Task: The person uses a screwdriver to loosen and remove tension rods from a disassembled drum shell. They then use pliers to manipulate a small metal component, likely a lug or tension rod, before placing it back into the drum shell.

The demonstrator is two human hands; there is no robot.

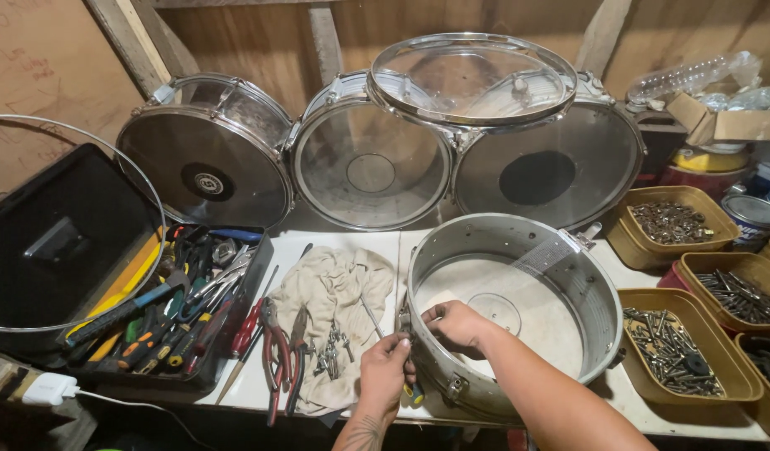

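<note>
Both hands, left (385,367) and right (456,324), pinch hardware at the bare drum shell's (560,250) near rim; heads and hoops are still off.

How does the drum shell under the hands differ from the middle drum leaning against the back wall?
The drum shell lies flat on the table, open side up, with no hoop on its top edge; the middle drum stands on edge, facing forward, with hoop and clear head fitted. Both hands, left hand and right hand, are at the shell's near wall; nothing touches the middle drum. Both have silvery metal bodies.
</note>
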